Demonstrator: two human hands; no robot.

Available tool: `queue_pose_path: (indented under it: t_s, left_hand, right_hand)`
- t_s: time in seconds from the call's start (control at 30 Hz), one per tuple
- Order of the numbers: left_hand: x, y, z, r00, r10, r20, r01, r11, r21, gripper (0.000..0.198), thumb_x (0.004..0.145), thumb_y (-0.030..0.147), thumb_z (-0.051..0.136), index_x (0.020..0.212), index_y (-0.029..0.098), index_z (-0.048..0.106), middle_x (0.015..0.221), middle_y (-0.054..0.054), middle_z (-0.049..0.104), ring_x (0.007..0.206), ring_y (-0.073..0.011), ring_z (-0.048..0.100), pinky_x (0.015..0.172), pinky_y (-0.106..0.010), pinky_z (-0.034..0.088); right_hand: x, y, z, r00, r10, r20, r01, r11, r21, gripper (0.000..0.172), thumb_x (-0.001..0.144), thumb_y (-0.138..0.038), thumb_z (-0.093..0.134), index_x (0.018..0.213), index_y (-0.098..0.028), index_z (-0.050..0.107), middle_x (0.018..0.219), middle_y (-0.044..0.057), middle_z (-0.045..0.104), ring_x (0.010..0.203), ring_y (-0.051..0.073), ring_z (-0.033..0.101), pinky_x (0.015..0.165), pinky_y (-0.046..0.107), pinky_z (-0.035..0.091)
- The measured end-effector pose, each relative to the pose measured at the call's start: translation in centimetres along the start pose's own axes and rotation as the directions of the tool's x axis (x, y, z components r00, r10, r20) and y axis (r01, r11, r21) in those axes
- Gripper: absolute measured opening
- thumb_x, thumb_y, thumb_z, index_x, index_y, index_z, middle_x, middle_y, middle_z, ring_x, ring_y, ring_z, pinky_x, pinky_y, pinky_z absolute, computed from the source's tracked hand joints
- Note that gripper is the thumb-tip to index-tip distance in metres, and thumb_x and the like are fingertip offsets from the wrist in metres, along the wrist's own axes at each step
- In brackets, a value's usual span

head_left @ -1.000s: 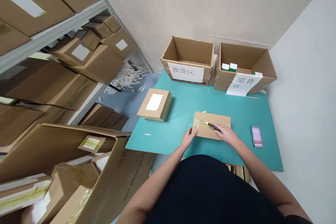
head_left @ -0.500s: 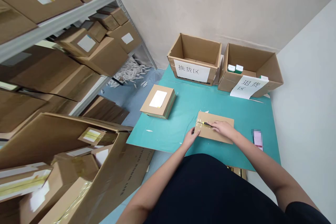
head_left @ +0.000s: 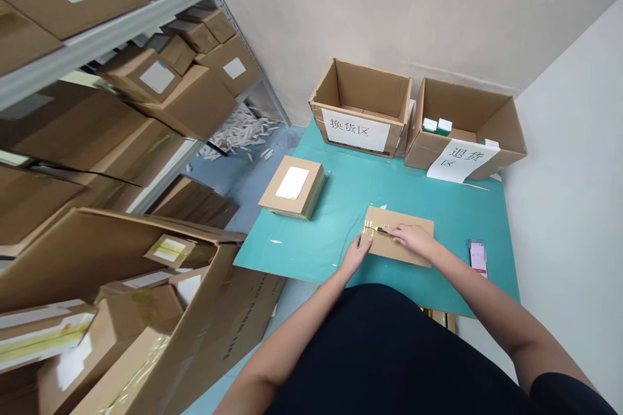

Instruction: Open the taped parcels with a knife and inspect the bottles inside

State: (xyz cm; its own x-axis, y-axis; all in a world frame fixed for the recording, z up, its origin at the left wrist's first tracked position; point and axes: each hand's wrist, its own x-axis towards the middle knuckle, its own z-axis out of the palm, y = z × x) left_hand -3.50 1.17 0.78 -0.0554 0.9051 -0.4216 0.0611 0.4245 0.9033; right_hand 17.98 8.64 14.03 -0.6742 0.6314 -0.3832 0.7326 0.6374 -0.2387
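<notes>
A flat cardboard box (head_left: 409, 255) lies on the teal-covered table (head_left: 302, 240) in front of me, with strips of clear tape near its left end. My left hand (head_left: 357, 254) grips the box's near left corner, thumb on top. In my right hand (head_left: 413, 238) is a utility knife (head_left: 380, 230) with a black and yellow body. It points left over the taped end of the box. Whether the blade is in the tape is too small to tell.
A stack of flat boxes (head_left: 292, 186) with a white label sits at the table's left. Two open cartons with handwritten signs, one left (head_left: 360, 107) and one right (head_left: 464, 120), stand at the back. A pink packet (head_left: 478, 258) lies right. Shelves (head_left: 141, 19) and a large carton (head_left: 233, 311) of parcels flank the left.
My left hand has shifted very slightly at the box's corner. The knife and the box are nearly where they were.
</notes>
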Motion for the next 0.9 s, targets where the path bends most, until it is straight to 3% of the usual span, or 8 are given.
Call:
queue_pose_path:
  t_s: [0.33, 0.9]
  left_hand:
    - [-0.31, 0.33, 0.61, 0.997, -0.041, -0.062, 0.043, 0.999, 0.028, 0.055, 0.086, 0.053, 0.061, 0.125, 0.015, 0.064, 0.126, -0.014, 0.070, 0.118, -0.0325, 0.064, 0.103, -0.043, 0.046]
    - [-0.50, 0.43, 0.71, 0.998, -0.029, -0.064, 0.030, 0.999, 0.015, 0.054, 0.086, 0.054, 0.058, 0.124, 0.016, 0.065, 0.125, -0.013, 0.070, 0.118, -0.0317, 0.064, 0.104, -0.043, 0.047]
  right_hand:
    - [0.45, -0.23, 0.25, 1.000, 0.018, -0.002, -0.018, 0.999, -0.046, 0.054, 0.101, -0.027, 0.045, 0.152, -0.040, 0.039, 0.100, 0.005, 0.069, 0.081, 0.021, 0.066, 0.071, 0.028, 0.045]
    - [0.19, -0.16, -0.43, 1.000, 0.002, 0.018, -0.001, 0.998, -0.061, 0.049, 0.103, -0.030, 0.041, 0.151, -0.039, 0.042, 0.098, 0.007, 0.071, 0.081, 0.023, 0.067, 0.068, 0.029, 0.043]
